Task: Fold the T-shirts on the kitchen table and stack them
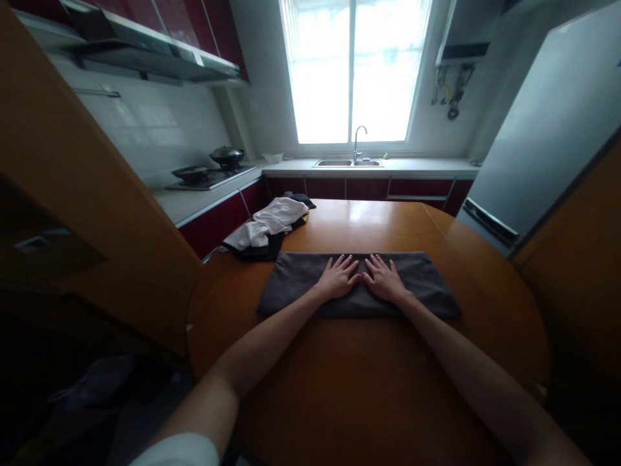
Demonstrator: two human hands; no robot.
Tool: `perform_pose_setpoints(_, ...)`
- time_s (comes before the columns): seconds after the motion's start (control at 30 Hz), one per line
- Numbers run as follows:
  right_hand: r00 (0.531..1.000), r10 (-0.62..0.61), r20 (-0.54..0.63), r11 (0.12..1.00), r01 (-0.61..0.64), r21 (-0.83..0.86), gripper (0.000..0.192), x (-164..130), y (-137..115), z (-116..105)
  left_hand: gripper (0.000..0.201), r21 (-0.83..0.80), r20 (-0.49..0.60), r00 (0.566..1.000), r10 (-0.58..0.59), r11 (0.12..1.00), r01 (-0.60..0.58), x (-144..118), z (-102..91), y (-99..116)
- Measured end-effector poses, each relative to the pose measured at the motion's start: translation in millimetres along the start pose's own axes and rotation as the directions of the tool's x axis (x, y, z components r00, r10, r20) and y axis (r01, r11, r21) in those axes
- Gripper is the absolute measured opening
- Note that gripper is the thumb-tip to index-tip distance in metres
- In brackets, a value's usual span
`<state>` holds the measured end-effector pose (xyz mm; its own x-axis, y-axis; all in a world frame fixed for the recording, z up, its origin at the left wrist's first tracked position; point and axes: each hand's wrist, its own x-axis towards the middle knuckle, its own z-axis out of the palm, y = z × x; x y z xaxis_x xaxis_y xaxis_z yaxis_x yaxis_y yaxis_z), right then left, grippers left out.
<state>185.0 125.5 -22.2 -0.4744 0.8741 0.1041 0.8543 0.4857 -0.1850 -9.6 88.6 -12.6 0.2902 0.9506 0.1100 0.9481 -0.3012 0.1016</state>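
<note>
Grey towel [427,278], folded into a strip on the desk [369,388], is being smoothed under left hand [338,278] and right hand [385,278], both open and flat.

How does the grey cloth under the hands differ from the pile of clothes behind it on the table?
The grey cloth lies flat, folded into a long neat strip; the pile of clothes is crumpled and heaped. The grey cloth is one dark colour; the pile of clothes mixes white and black with a bit of yellow. The left hand and right hand press flat on the grey cloth; nothing touches the pile of clothes. Both rest on the wooden table.
</note>
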Motion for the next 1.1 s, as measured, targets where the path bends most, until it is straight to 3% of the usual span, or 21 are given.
perform_pose_setpoints(0.1,1.0,0.011,0.008,1.0,-0.011,-0.002,0.065,0,-1,-3,0.066,0.024,0.001,0.996,-0.093,0.995,0.093,-10,-8.1,-27)
perform_pose_setpoints(0.27,1.0,-0.001,0.013,1.0,0.001,0.012,0.063,-3,-4,-6,0.064,0.08,-0.029,0.949,-0.313,0.946,0.314,-44,-23.8,-102)
perform_pose_setpoints(0.37,1.0,-0.013,0.009,1.0,0.013,0.016,0.061,-4,-4,-7,0.064,0.091,-0.042,0.943,-0.329,0.939,0.332,-52,-30.7,-120)
perform_pose_setpoints(0.43,1.0,-0.008,0.013,1.0,0.008,0.016,0.06,-3,-4,-9,0.063,0.102,-0.068,0.944,-0.322,0.939,0.328,-49,-34.2,-110)
perform_pose_setpoints(0.57,1.0,0.008,0.01,1.0,-0.008,0.012,0.059,-6,-8,-16,0.06,0.071,-0.138,0.977,-0.161,0.982,0.172,-38,-33.0,-55)
perform_pose_setpoints(0.7,0.994,-0.033,-0.107,0.999,0.033,0.0,0.058,-22,-31,-19,0.06,0.006,-0.024,1.0,-0.011,1.0,0.011,-38,-17.5,-12)
perform_pose_setpoints(0.9,0.991,-0.137,-0.009,0.989,0.137,0.061,0.065,-47,-68,-2,0.054,0.029,0.009,1.0,0.011,1.0,-0.011,-43,-6.9,-11)
perform_pose_setpoints(1.1,0.997,-0.079,0.024,0.996,0.078,0.039,0.067,-37,-54,-1,0.054,0.033,0.005,1.0,0.011,0.999,-0.011,-42,-9.5,-10)
